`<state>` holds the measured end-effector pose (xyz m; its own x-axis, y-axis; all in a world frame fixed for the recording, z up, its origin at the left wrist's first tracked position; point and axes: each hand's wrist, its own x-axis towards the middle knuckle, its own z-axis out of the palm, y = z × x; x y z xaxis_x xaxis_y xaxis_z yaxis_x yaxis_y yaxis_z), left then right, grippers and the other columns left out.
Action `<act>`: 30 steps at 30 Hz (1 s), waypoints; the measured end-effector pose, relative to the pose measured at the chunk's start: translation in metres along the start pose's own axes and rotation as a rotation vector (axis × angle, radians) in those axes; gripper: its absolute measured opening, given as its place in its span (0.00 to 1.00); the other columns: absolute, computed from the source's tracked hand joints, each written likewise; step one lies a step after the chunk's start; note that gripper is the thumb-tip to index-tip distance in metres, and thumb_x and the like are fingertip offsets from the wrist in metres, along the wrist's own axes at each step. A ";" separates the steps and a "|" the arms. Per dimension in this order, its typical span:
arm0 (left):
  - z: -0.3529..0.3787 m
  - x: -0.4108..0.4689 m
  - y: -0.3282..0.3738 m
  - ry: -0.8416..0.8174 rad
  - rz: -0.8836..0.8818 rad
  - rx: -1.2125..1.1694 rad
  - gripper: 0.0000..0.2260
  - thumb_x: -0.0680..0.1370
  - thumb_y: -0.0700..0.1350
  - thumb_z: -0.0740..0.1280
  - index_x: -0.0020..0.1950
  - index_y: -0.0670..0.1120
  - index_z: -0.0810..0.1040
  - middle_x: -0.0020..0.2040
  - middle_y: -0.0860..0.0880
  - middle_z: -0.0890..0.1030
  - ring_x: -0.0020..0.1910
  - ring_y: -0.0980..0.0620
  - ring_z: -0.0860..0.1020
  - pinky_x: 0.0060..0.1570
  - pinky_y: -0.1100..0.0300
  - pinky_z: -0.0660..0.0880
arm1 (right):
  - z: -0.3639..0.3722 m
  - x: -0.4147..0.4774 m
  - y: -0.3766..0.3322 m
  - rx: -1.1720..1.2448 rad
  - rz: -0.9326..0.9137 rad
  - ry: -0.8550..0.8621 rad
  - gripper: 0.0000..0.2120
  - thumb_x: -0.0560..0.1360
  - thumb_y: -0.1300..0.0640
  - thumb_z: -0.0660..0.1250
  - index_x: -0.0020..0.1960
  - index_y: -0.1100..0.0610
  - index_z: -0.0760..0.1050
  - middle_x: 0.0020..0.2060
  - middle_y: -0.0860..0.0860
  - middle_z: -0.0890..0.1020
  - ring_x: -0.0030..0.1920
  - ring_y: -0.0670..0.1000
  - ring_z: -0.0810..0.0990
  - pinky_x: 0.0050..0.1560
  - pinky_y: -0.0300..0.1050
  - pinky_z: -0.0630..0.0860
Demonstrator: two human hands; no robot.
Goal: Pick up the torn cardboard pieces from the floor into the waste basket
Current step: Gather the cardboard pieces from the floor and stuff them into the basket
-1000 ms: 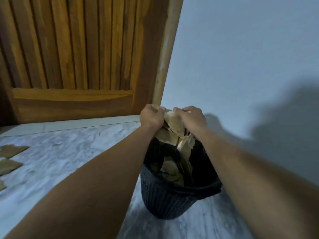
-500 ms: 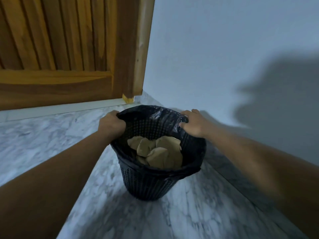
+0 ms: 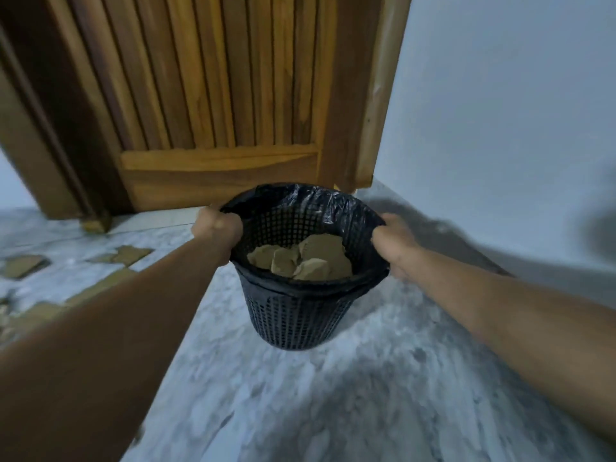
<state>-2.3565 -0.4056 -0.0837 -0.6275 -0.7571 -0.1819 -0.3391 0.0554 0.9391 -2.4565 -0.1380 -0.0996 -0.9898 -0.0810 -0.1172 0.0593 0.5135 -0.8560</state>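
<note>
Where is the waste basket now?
Head view, centre: the waste basket stands on the marble floor before the wooden door, its rim gripped by the left hand and right hand.

Cardboard pieces (image 3: pixel 301 261) in waste basket (image 3: pixel 300 321); more pieces (image 3: pixel 128 254) left; door (image 3: pixel 213 95) behind.

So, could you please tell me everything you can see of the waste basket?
The basket is round, black, plastic-looking, with a lattice wall tapering downward. A black liner is folded over its rim. It is upright before the wooden door, cardboard pieces piled inside. The left hand grips the rim's left side, the right hand its right. Whether it is lifted off the floor is unclear.
</note>
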 end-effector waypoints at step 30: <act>-0.247 -0.008 -0.204 0.245 0.006 0.169 0.24 0.86 0.54 0.53 0.75 0.41 0.70 0.74 0.40 0.72 0.73 0.39 0.70 0.70 0.50 0.66 | 0.264 -0.127 -0.159 -0.496 -0.977 -0.140 0.28 0.82 0.45 0.57 0.79 0.51 0.57 0.79 0.53 0.58 0.76 0.63 0.58 0.72 0.64 0.63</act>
<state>-2.1090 -0.5719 -0.2016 -0.4485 -0.8900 -0.0815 -0.4610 0.1523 0.8742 -2.3060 -0.4349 -0.0810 -0.5570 -0.7186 0.4164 -0.8297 0.4588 -0.3180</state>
